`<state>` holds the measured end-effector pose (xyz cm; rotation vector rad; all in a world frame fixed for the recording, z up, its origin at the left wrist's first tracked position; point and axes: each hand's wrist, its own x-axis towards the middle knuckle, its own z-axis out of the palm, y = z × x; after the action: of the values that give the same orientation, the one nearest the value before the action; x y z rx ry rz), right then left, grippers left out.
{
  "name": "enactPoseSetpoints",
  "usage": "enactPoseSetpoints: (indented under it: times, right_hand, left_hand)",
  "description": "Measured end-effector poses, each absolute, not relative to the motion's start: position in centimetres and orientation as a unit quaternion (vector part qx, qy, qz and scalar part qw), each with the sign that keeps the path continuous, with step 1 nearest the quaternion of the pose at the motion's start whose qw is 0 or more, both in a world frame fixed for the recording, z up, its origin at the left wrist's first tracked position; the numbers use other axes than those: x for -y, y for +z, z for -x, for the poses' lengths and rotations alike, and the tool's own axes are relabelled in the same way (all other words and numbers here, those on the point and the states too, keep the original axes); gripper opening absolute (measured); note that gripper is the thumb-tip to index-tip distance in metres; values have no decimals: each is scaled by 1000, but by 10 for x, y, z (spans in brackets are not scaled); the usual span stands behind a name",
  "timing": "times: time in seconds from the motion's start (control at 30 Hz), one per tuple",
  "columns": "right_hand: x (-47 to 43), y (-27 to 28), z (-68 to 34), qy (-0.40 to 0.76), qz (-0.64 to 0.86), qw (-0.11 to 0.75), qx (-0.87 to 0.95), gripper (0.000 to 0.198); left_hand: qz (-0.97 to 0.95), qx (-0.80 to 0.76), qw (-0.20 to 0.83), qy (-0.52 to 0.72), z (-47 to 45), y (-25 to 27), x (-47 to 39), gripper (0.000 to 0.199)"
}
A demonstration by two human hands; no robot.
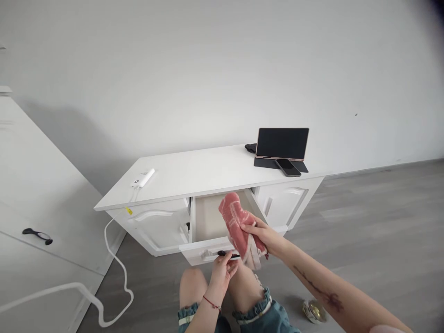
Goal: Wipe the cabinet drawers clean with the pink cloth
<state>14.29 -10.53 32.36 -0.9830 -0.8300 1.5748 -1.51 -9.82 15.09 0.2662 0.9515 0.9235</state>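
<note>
My right hand (261, 233) is closed around a folded pink cloth (236, 217) with pale pattern lines and a whitish edge, which looks like a towel. It is held up over the front right part of a pulled-out drawer (210, 217). The drawer's visible inside is bare and beige. At the drawer's front, my left hand (225, 268) has its fingers hooked on the black drawer handle (222, 253). Part of the handle is hidden behind the fingers and the cloth.
A white cabinet (194, 169) stands against the wall, bearing a tablet (282, 143), a phone (287, 167) and a white power strip (143, 178). Its cord (120, 263) hangs to the floor. A gold-coloured round object (315, 311) lies on the floor at right. A wardrobe (45, 194) stands left.
</note>
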Motion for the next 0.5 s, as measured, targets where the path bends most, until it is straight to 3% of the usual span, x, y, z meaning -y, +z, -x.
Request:
enactPoseSetpoints:
  times: [0.1, 0.23, 0.37, 0.5]
  right_hand:
    - [75, 329, -140, 581, 463, 497, 449, 52]
    - [24, 311, -138, 393, 504, 437, 633, 44]
    - [-24, 276, -124, 305, 475, 281, 776, 41]
    - [-52, 236, -100, 241, 433, 38, 868, 51]
  left_hand:
    - [-125, -440, 786, 416, 17, 156, 98, 34]
    - [-128, -432, 787, 421, 18, 160, 99, 37]
    - [-126, -440, 783, 422, 18, 159, 101, 41]
    - [-108, -441, 775, 439, 17, 158, 103, 48]
